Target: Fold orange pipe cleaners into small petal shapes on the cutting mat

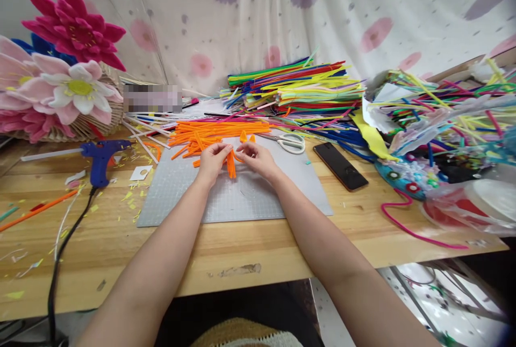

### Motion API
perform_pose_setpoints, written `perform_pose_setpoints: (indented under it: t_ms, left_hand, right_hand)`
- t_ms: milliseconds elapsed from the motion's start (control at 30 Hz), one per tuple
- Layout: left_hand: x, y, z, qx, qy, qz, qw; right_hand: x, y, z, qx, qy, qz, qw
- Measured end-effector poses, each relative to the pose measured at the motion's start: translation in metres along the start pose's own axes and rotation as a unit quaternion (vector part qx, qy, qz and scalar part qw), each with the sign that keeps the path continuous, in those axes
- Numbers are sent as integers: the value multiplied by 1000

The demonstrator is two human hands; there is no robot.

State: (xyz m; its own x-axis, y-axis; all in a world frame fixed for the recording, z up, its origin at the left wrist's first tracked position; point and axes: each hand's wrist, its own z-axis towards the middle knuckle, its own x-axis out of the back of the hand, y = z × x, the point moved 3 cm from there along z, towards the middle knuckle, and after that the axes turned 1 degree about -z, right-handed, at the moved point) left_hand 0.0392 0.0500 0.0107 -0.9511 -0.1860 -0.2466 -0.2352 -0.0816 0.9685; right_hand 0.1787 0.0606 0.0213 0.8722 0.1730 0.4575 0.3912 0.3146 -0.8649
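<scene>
Over the grey cutting mat [250, 202], my left hand [214, 160] pinches a small folded bunch of orange pipe cleaners [231, 166], whose ends hang below the fingertips. Close beside it, my right hand [258, 158] has its fingers curled together at an orange piece that joins the bunch; the fingers partly hide it. Behind the hands lies a heap of loose orange pipe cleaners [217, 130]. Two small bent orange pieces [243, 136] rest just beyond my right hand. Scissors with white handles [292, 143] lie on the mat's far right corner.
A blue glue gun [100, 161] with a black cord lies left, near yellow scraps. Fabric-like flowers [80, 86] stand behind it. A phone [341, 165] is right of the mat. Colored pipe cleaners [298, 86] are piled at the back, with a cluttered heap [455, 115] on the right.
</scene>
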Motion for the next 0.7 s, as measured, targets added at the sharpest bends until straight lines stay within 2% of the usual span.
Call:
perform_pose_setpoints:
  t_ms: [100, 233, 367, 567, 633, 700]
  left_hand:
    - [1, 0, 2, -2, 5, -13, 1000]
    - [2, -2, 3, -19, 36, -7, 999]
    - [3, -4, 2, -40, 84, -13, 996]
    - [3, -3, 1, -41, 124, -48, 990]
    - [4, -2, 2, -34, 129, -63, 989]
    - [5, -2, 4, -28, 111, -64, 991]
  right_hand:
    - [-8, -1, -1, 17, -44, -27, 999]
    - [-13, -4, -3, 11, -41, -81, 996]
    - [-18, -9, -5, -5, -44, -91, 995]
    - [-23, -15, -7, -14, -58, -109, 992]
    - [-22, -15, -8, -8, -75, -117, 990]
    - [-19, -12, -8, -4, -106, -108, 988]
